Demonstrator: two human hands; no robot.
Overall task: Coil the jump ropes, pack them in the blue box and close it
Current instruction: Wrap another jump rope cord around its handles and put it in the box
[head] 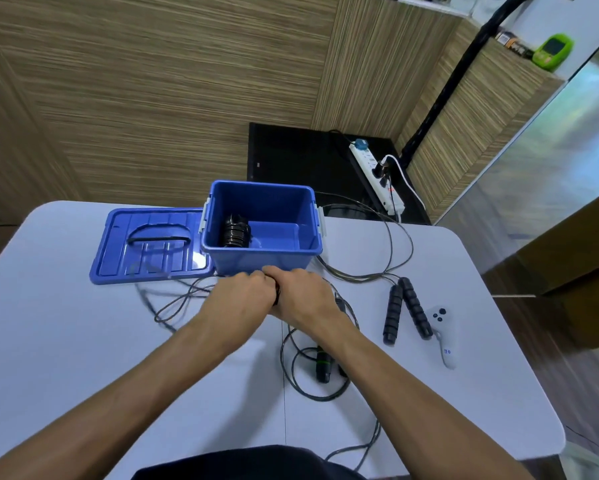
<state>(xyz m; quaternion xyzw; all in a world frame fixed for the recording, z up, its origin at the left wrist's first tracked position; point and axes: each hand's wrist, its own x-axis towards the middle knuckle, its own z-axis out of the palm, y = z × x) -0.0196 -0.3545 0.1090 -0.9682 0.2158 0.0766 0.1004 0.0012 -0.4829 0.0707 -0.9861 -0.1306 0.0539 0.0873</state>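
We see a white table (83, 341) with the blue box (261, 252) standing open near its far edge, at about twelve o'clock from the person's hands. Its lid (152, 245) lies flat on the table just beside the box at nine o'clock, touching its left wall. Inside the box, against the left side, sits one coiled jump rope (235, 231), a dark bundle standing on the floor of the box. Directly in front of the box the two hands meet: the left hand (244, 294) and the right hand (303, 297) are pressed together, both with fingers curled around a small black bundle of rope (276, 293) that shows only as a dark sliver between them, so we read both as gripping it. Thin dark cord (173, 303) trails away from the hands toward eight o'clock in loose, blurred loops on the table. A second loop of cord runs under the right forearm toward five o'clock, where a black handle with a green band (322, 363) lies on the table. At three o'clock from the hands lies another jump rope with two knobbly black handles (403, 311) side by side, its cord (400, 237) arcing back past the right side of the box. Just beyond those handles, further toward three o'clock, rests a white controller (441, 336). Off the table, at one o'clock, a white power strip (374, 168) lies on a black surface (298, 157).
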